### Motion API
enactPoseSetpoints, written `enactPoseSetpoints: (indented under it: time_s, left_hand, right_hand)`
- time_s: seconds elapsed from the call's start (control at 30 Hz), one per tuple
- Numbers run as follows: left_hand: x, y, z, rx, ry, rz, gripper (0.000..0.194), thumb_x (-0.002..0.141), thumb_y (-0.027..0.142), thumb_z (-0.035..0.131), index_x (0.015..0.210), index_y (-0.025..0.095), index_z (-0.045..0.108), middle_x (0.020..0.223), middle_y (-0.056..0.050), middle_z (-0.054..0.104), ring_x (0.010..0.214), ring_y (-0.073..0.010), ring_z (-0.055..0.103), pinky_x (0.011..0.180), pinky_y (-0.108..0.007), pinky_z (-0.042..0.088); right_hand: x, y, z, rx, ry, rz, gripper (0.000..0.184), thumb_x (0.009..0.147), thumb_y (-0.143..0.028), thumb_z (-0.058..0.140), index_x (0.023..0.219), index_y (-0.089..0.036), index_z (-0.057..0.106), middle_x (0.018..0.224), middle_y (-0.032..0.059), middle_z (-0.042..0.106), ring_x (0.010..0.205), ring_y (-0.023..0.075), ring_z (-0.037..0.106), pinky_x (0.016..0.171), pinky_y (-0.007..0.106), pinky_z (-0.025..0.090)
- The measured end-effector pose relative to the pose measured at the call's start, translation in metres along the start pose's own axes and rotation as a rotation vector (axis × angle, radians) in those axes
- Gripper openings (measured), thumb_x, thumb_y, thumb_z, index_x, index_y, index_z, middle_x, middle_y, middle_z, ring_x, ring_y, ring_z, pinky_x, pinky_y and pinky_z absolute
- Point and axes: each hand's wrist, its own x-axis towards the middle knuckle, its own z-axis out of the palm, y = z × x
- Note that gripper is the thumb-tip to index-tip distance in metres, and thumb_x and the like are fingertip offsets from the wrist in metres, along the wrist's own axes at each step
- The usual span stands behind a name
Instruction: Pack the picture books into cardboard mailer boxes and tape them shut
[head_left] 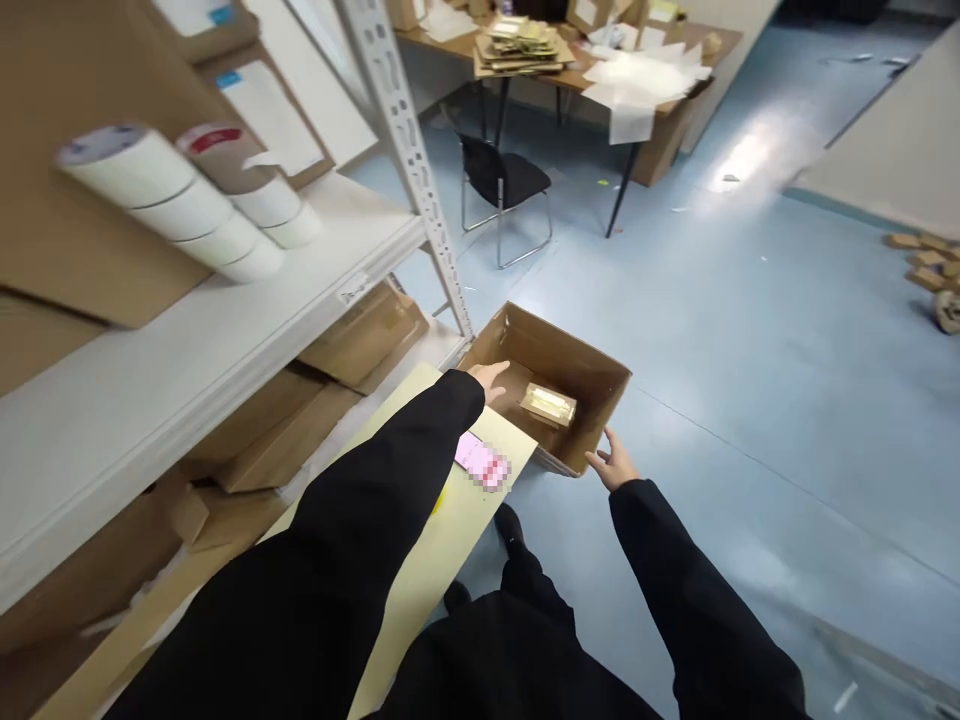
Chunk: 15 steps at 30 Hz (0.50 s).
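Observation:
A cardboard box (pixel 600 372) with its top open stands beyond the end of a pale yellow tabletop (pixel 420 545). Inside it lies a small brown package (pixel 550 404) with a shiny, clear-looking top. My left hand (pixel 490 380) reaches over the box's left side, fingers stretched out and apart, holding nothing I can see. At the near right corner of the box, my right hand (pixel 615 462) has its thumb and fingers spread, close to or touching the outer wall. A phone (pixel 482 461) with a pink screen lies on the tabletop below my left forearm.
A white metal shelf (pixel 352 235) on the left carries tape-like white rolls (pixel 195 215) and large cartons. A black chair (pixel 510 180) stands before a wooden desk (pixel 450 45) with stacked cardboard and paper. Small brown pieces (pixel 930 258) lie on the blue floor at right.

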Motion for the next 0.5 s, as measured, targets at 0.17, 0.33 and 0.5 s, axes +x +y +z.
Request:
enactPoseSetpoints:
  time_s: [0.17, 0.33, 0.5]
  left_hand:
    - [-0.100, -0.038, -0.068, -0.093, 0.145, -0.144, 0.065, 0.057, 0.024, 0.071, 0.118, 0.022, 0.052, 0.115, -0.007, 0.059, 0.110, -0.0250, 0.051, 0.097, -0.029, 0.032]
    - [-0.244, -0.088, -0.086, -0.087, 0.445, -0.361, 0.061, 0.063, 0.031, 0.066, 0.120, 0.018, 0.049, 0.119, -0.010, 0.056, 0.112, -0.0252, 0.049, 0.098, -0.031, 0.031]
    - [-0.392, -0.129, -0.015, -0.316, 0.718, -0.705, 0.060, 0.061, 0.033, 0.064, 0.118, 0.021, 0.049, 0.116, -0.010, 0.058, 0.110, -0.0236, 0.052, 0.093, -0.031, 0.039]
  right_hand:
    - [-0.005, -0.037, 0.024, -0.140, -0.129, -0.112, 0.072, 0.065, -0.044, 0.059, 0.129, -0.020, 0.037, 0.130, 0.0137, 0.043, 0.086, 0.0243, 0.063, 0.081, 0.040, 0.049]
    - [-0.004, -0.103, 0.069, -0.414, -0.350, -0.311, 0.065, 0.065, -0.041, 0.061, 0.124, -0.021, 0.043, 0.121, 0.0121, 0.053, 0.086, 0.0253, 0.063, 0.079, 0.039, 0.048]
    - [-0.022, -0.158, 0.136, -0.659, -0.519, -0.555, 0.047, 0.072, -0.040, 0.053, 0.116, -0.022, 0.049, 0.100, 0.0068, 0.065, 0.082, 0.0227, 0.063, 0.071, 0.035, 0.048]
